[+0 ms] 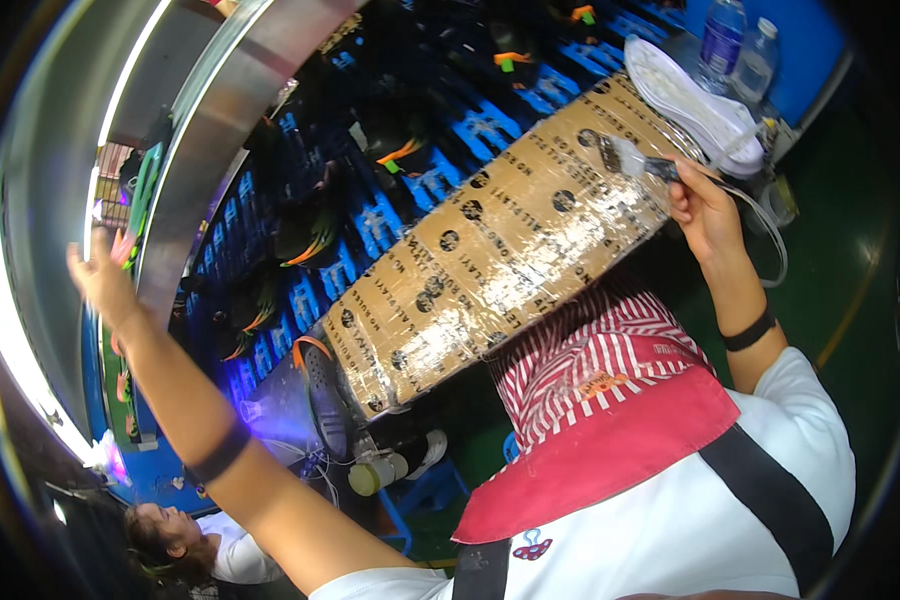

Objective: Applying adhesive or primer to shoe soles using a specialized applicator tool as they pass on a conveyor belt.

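Observation:
My right hand [710,220] is closed around the dark handle of a brush [660,168]. The brush's pale bristle end hovers over or rests on the far right part of a long cardboard panel [510,255] wrapped in clear film. My left hand [108,285] is stretched far out to the left, a little blurred, its fingers apart. It is beside a metal-edged machine opening, close to pink and green shoe pieces [123,247]. I see nothing held in it. A white sole-shaped piece [698,108] lies beyond the brush.
Beyond the panel runs a blue slatted conveyor [378,228] carrying dark shoe parts with orange edges [400,152]. Two plastic bottles [722,45] stand at the far right. A grey sole [322,400], a jar [367,477] and cables are near left. Another person [175,540] is lower left.

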